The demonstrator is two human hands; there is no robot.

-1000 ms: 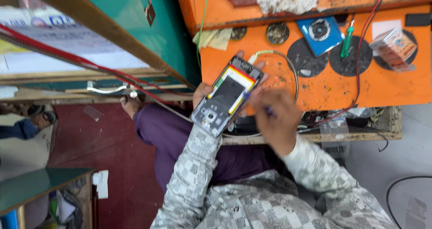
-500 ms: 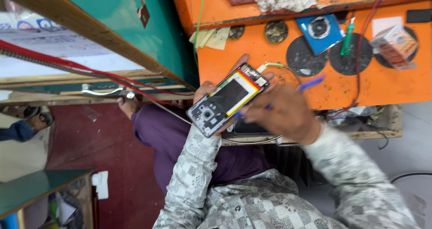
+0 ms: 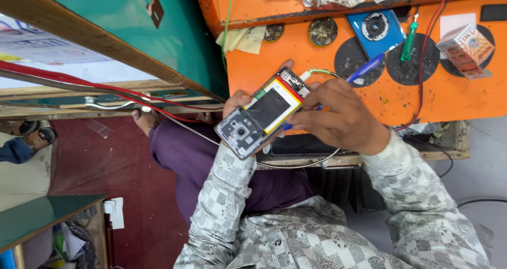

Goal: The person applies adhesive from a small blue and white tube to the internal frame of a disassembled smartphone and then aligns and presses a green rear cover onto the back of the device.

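Above our lap, the orange bench [image 3: 465, 97] carries everything else: a blue square part [image 3: 376, 30] and a green screwdriver [image 3: 410, 39] lie on it beyond the phone, a small printed box [image 3: 465, 49] farther right. We hold the opened phone [image 3: 262, 113] off the bench edge, back facing up, probably so its insides are reachable. Our left hand [image 3: 237, 102] cradles it from beneath, fingers clasped round its edges. Our right hand [image 3: 338, 116] pinches a blue pen-like tool [image 3: 364, 69] against the phone's right side. The tool's tip is hidden behind our fingers, and the left palm sits mostly under the phone.
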